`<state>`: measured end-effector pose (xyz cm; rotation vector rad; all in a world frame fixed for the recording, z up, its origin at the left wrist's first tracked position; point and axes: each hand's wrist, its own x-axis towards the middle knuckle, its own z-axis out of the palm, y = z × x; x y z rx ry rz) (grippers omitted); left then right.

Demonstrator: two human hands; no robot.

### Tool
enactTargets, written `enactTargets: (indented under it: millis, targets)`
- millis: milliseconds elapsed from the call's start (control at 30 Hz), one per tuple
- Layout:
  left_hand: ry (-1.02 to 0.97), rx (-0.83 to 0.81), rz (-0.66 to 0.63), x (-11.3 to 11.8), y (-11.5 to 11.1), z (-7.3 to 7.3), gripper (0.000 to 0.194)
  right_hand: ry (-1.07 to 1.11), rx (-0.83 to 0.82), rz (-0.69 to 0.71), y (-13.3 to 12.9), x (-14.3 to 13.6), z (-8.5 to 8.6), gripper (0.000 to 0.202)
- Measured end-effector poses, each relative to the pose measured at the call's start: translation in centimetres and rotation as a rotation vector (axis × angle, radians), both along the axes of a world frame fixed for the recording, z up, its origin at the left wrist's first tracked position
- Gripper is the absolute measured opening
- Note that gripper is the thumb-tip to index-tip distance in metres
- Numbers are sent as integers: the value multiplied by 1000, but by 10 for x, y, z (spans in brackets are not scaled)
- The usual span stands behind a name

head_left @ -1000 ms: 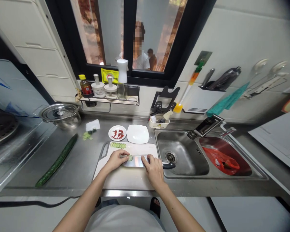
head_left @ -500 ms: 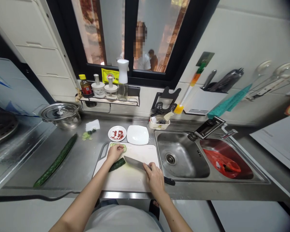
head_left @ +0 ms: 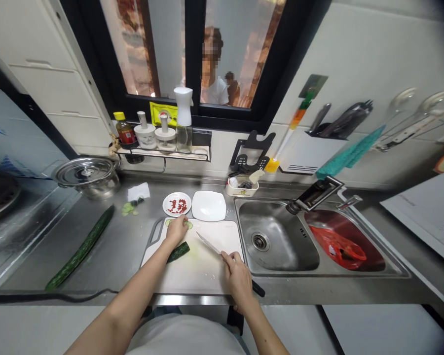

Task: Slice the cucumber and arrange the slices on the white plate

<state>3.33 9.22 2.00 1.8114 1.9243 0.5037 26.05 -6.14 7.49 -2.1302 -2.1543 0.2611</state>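
Observation:
A white cutting board (head_left: 203, 268) lies on the steel counter in front of me. My right hand (head_left: 238, 277) grips a knife (head_left: 210, 244) by its black handle, blade pointing up and left over the board. My left hand (head_left: 177, 230) rests at the board's far left corner on a row of cucumber slices (head_left: 188, 225), covering most of them. A short cucumber piece (head_left: 178, 252) lies on the board just below that hand.
A long whole cucumber (head_left: 82, 248) lies on the counter at left, near a lidded steel pot (head_left: 86, 176). Behind the board stand a small plate of red bits (head_left: 176, 204) and an empty white plate (head_left: 208, 205). The double sink (head_left: 281, 241) sits right, holding a red bag (head_left: 338, 244).
A second ago both hands were together at the knife blade with a slice. My left hand has moved up to the slice row, and the knife has swung off to the right, uncovering the cucumber piece.

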Motion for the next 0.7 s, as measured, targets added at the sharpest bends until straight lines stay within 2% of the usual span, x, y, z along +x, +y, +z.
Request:
enactTargets:
  millis: [267,433,567,700]
  targets:
    - [52,10,-28,0,0,-1,13,15,-25,-10,0,-2,1,38]
    - [102,-7,-16,2,-1,5,17,57,-88,-27,1,-6,2,36]
    - [23,-22,22,-2,-6,12,17,128,-119,-19,3,-8,1,36]
    - [-81,-25,35,-13,-24,16,19,200,-112,-15,5,-9,-1,35]
